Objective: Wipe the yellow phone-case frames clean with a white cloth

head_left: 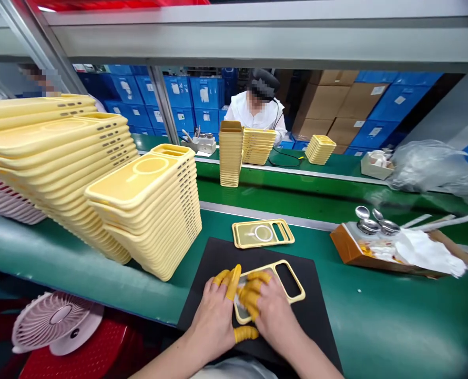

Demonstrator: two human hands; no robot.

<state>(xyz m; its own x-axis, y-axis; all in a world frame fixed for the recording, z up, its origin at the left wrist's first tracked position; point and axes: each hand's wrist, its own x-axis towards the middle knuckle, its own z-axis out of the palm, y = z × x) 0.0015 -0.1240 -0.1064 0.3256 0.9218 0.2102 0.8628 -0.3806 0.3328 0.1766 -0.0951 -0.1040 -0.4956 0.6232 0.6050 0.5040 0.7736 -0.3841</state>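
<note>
A pale yellow phone case with a large camera cut-out lies flat on a black mat. My left hand, in yellow finger cots, braces the case's left end, index finger along the edge and thumb below it. Over the case's clear back, my right hand has its cotted fingers bunched together and pressed down. A bit of white shows by its fingertips, too hidden to name. Just beyond the mat rests a second yellow case with a white ring on its back.
Tall stacks of yellow cases stand at left on the green bench. At right sits a cardboard box with white tissues and metal-topped bottles. Across the green channel, a person sits behind more stacks. A pink fan is lower left.
</note>
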